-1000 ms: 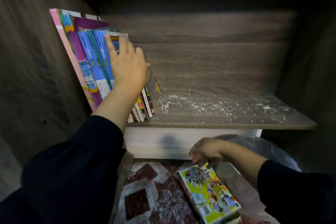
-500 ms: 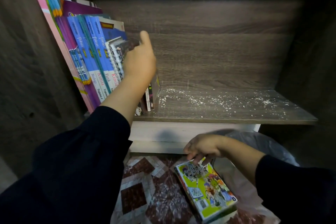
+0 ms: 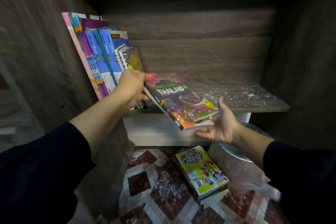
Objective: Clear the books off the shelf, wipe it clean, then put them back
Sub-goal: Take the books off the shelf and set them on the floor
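- near, a green book (image 3: 201,171) is lying on the tiled floor (image 3: 141,183).
- the right hand (image 3: 218,125) is waiting open, palm up, under the thailand book (image 3: 181,100).
- the left hand (image 3: 131,87) is pinching its far corner; that thin grip risks dropping it.
- far left, leaning books (image 3: 101,56) on the dusty shelf (image 3: 245,102) could topple.
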`<action>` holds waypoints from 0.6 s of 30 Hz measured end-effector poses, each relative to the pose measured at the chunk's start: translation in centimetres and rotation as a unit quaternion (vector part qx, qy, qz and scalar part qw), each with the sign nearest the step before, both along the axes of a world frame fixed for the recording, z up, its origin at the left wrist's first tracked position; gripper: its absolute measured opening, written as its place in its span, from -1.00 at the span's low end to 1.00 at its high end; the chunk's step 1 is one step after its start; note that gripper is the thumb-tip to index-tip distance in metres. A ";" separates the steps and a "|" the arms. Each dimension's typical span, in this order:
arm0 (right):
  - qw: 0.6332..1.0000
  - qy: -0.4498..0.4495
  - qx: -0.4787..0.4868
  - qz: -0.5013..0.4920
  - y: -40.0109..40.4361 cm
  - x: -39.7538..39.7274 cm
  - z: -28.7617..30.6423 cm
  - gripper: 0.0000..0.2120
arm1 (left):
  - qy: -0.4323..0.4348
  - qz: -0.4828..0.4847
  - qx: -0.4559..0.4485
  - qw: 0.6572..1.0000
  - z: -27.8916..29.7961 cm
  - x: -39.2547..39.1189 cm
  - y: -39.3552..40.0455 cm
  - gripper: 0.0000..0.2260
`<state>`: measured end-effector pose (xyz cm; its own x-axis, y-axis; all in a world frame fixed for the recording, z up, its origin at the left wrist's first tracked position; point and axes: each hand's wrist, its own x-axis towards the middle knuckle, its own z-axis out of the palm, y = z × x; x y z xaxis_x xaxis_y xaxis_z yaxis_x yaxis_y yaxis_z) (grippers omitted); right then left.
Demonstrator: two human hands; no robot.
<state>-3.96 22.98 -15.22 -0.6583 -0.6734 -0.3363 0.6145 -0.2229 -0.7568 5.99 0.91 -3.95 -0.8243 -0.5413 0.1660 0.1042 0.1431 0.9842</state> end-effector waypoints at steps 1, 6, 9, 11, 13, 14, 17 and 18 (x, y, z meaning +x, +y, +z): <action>1.000 -0.001 0.012 0.003 0.4 0.5 0.3 -0.17 | -0.022 -0.006 0.008 1.000 -0.9 0.6 0.1 -0.84; 0.967 0.114 0.186 0.134 1.5 2.1 -1.2 -0.74 | -0.171 -0.062 0.073 0.981 -6.2 3.3 0.0 -0.85; 0.943 0.134 0.260 0.160 1.9 2.6 -3.5 -0.89 | -0.249 -0.098 0.092 0.959 -9.1 4.0 0.5 -0.84; 0.937 0.124 0.288 0.157 2.0 2.5 -5.3 -0.88 | -0.271 -0.097 0.086 0.954 -11.1 3.4 1.0 -0.82; 0.931 0.123 0.317 0.135 2.1 1.8 -7.5 -0.88 | -0.286 -0.084 0.080 0.951 -13.1 2.2 1.4 -0.83; 0.926 0.124 0.336 0.119 2.1 1.2 -8.7 -0.88 | -0.291 -0.077 0.080 0.950 -14.1 1.5 1.6 -0.84; 0.905 0.135 0.399 0.053 1.9 -0.2 -11.5 -0.93 | -0.306 -0.067 0.087 0.946 -16.8 -0.9 2.4 -0.84; 0.893 0.149 0.423 0.026 1.9 -0.2 -12.1 -0.97 | -0.308 -0.074 0.096 0.944 -17.6 -1.6 2.7 -0.84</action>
